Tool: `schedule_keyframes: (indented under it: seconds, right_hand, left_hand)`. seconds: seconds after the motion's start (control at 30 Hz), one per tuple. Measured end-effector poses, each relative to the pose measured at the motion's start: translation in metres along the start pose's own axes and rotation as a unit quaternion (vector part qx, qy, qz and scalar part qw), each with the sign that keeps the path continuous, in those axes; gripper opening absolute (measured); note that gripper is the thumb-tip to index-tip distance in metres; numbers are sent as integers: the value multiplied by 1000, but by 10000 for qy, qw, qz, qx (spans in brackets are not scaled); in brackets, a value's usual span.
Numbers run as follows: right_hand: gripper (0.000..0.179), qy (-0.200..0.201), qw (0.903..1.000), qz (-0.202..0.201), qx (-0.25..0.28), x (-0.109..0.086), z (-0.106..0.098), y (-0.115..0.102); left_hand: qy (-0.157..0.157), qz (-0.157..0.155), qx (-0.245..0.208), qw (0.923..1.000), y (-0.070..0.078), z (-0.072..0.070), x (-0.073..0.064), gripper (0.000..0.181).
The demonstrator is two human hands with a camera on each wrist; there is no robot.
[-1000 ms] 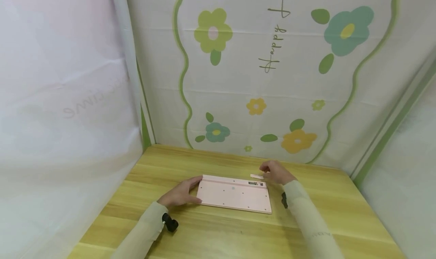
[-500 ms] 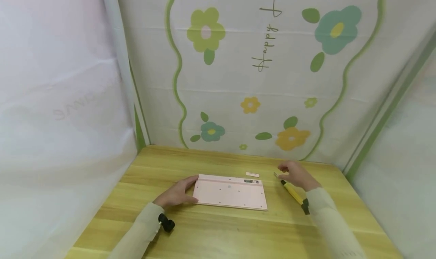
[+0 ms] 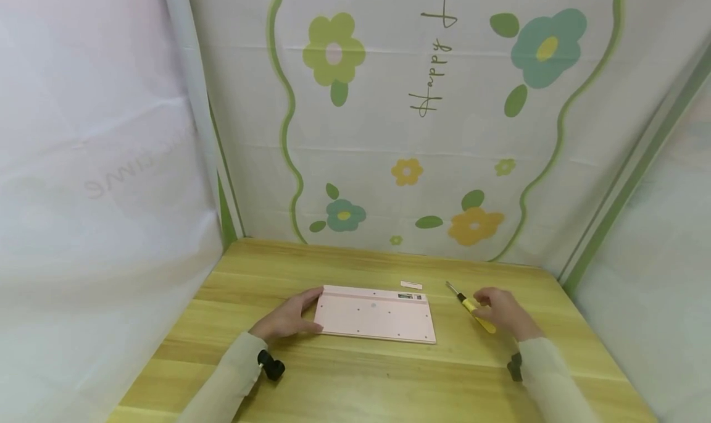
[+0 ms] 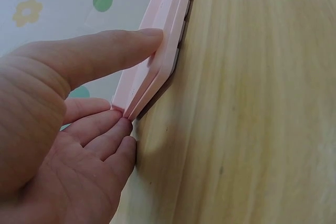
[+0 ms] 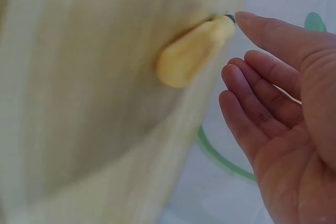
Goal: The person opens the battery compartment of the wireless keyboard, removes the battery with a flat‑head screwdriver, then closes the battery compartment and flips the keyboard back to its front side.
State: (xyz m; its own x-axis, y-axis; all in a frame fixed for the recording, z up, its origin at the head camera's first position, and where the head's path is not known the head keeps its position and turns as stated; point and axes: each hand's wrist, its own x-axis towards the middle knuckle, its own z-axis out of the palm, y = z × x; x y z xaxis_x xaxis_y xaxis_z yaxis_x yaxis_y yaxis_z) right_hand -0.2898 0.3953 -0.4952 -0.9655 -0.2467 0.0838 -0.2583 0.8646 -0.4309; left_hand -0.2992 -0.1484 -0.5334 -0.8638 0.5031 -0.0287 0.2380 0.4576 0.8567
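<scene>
A pink keyboard (image 3: 373, 315) lies face down, screw holes and an uncovered battery compartment (image 3: 409, 296) at its far right corner showing. My left hand (image 3: 286, 316) holds its left end. In the left wrist view the thumb (image 4: 126, 45) lies on the keyboard's edge, and the other fingers touch the corner. Right of the keyboard a screwdriver (image 3: 469, 305) with a yellow handle rests on the table. Over that handle hovers my right hand (image 3: 504, 313), fingers loosely bent and holding nothing. Its palm and spread fingers show beside the blurred handle (image 5: 191, 53) in the right wrist view.
A small pink battery cover (image 3: 411, 285) lies just behind the keyboard's far right corner. The wooden table (image 3: 344, 380) ends at a flower-printed cloth (image 3: 378, 133) at the back, and white cloth walls stand at both sides.
My right hand has moved from near the battery cover rightward, then toward me over the screwdriver, uncovering the tool. The head view has shifted slightly; my left hand stays on the keyboard.
</scene>
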Motion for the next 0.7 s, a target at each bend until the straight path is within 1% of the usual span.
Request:
schedule_keyframes:
  seconds: [0.13, 0.23, 0.3, 0.5, 0.7]
  right_hand:
    - [37, -13, 9997, 159, 207, -4, 11, 7]
    - [34, -5, 9994, 290, 205, -6, 18, 8]
    - [30, 46, 9995, 290, 92, -5, 22, 7]
    - [23, 234, 9987, 92, -432, 1, 24, -2]
    - [18, 296, 9970, 194, -688, 11, 26, -5]
  left_hand:
    - [2, -14, 55, 10000, 0, 0, 0, 95]
    - [-5, -39, 91, 10000, 0, 0, 0, 95]
    - [-18, -48, 81, 10000, 0, 0, 0, 95]
    - [-33, -22, 48, 10000, -1, 0, 0, 95]
    - [-8, -35, 163, 9999, -2, 0, 1, 95]
